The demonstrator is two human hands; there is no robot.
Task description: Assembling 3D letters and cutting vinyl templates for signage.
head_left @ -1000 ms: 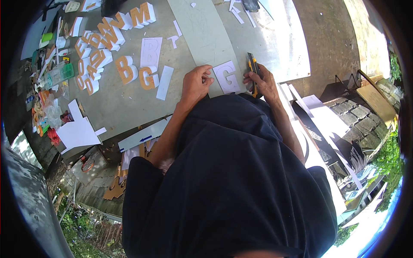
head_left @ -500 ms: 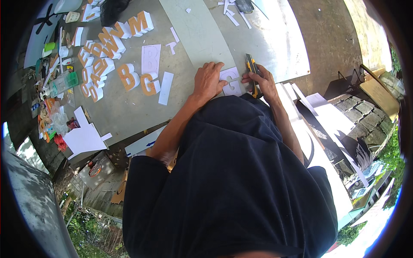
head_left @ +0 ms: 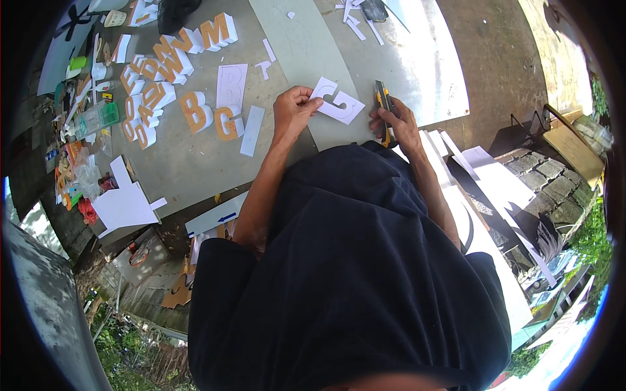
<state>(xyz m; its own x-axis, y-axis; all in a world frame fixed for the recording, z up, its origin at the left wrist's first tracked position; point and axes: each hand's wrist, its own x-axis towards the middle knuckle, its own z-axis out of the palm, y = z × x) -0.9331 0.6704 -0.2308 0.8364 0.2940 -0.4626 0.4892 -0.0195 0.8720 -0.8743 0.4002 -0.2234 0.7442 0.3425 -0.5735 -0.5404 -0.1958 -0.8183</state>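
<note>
My left hand (head_left: pixel 295 112) pinches the corner of a small white sheet (head_left: pixel 347 113) between thumb and fingers. The sheet is tilted, with a curved, G-like opening through which the grey surface shows. In my right hand (head_left: pixel 402 125) is a yellow-and-black utility knife (head_left: pixel 383 98), its body pointing away from me, just right of the sheet. Whether its blade is out I cannot tell. Left of my left hand lie a white strip (head_left: pixel 252 131), a thick letter G (head_left: pixel 227 124) and a thick letter B (head_left: pixel 194 112), both with brown faces and white sides.
A white sheet with an outlined B (head_left: pixel 231 86) lies beyond the thick letters. Several more block letters (head_left: pixel 171 64) cluster at the far left, near a green-and-clear container (head_left: pixel 98 122). A pale green board (head_left: pixel 297 45) crosses the table. White offcuts (head_left: pixel 352 26) lie at the far side.
My left hand has lifted the white sheet off the table and turned it, moving slightly left. Before, the hand pressed it flat. The right hand stays almost in place with the utility knife.
</note>
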